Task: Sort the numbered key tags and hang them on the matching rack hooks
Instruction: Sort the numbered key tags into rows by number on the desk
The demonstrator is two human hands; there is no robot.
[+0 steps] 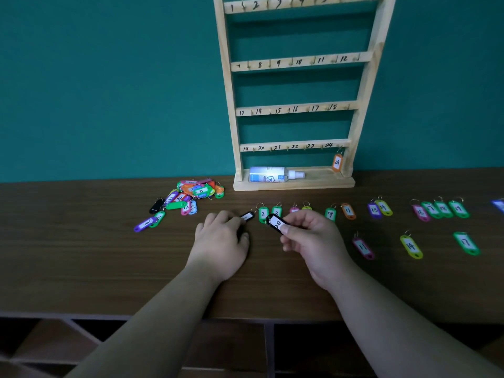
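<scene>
A wooden rack [365,85] with hooks numbered 1 to 24 stands against the teal wall. An orange tag 24 [337,162] hangs on its last hook. My right hand [313,241] pinches a black tag marked 20 [276,223] just above the table. My left hand [222,238] rests on the table, its fingertips touching another black tag [247,216]. A row of sorted tags runs rightward from green tag 2 [263,213] to green tag 19 [459,209]. An unsorted pile of coloured tags [191,195] lies at the left.
A spray bottle [272,174] lies on the rack's base. Three more tags, 11 [362,247], 14 [410,246] and 17 [466,242], lie in a nearer row on the brown table [81,255]. Open shelving shows below the table's front edge.
</scene>
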